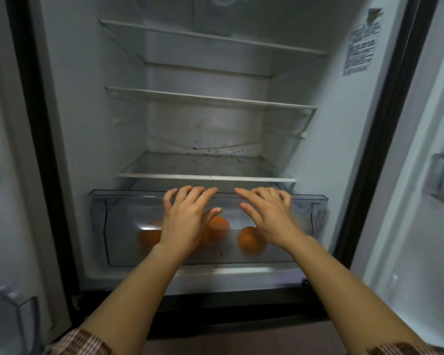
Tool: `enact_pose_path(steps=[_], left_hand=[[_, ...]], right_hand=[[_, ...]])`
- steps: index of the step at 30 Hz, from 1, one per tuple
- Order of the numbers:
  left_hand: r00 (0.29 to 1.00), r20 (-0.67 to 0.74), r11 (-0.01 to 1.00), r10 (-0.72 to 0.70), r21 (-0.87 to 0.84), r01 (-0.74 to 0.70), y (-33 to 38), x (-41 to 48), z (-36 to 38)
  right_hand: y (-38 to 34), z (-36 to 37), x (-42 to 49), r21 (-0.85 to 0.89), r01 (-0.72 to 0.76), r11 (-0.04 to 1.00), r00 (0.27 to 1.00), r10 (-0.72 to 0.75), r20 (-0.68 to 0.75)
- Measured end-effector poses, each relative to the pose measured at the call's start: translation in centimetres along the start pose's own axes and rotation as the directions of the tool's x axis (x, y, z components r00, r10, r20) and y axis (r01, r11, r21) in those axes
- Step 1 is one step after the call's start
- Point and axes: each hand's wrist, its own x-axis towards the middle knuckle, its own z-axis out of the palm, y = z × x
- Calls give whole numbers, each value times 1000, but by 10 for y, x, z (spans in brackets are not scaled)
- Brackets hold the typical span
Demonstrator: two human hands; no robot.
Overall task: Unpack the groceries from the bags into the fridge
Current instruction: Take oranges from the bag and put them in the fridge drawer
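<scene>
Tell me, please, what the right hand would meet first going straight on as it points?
The drawer rim: the right hand seems to touch it; past that, probably the lowest shelf, depth unclear.

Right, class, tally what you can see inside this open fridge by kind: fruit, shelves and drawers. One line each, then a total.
Oranges: 3 in view, all in the drawer; the left hand may hide more
Glass shelves: 3
Clear drawer: 1
Total: 7
</scene>
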Motion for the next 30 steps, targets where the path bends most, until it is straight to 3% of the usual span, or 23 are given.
enact_pose_path(steps=[9,20,24,30], left_hand=[[962,254,995,-96,44,88,-14,39,34],[877,449,983,-172,136,123,-21,54,56],[851,476,973,-222,159,165,-13,44,32],[926,307,957,-220,254,143,2,-12,-41]], right_hand=[[16,30,51,-133,-96,986,976,119,182],[28,56,69,-163,-66,984,970,102,222],[19,43,64,-68,-89,994,961,104,258],[-37,16,24,271,-70,960,997,70,11]])
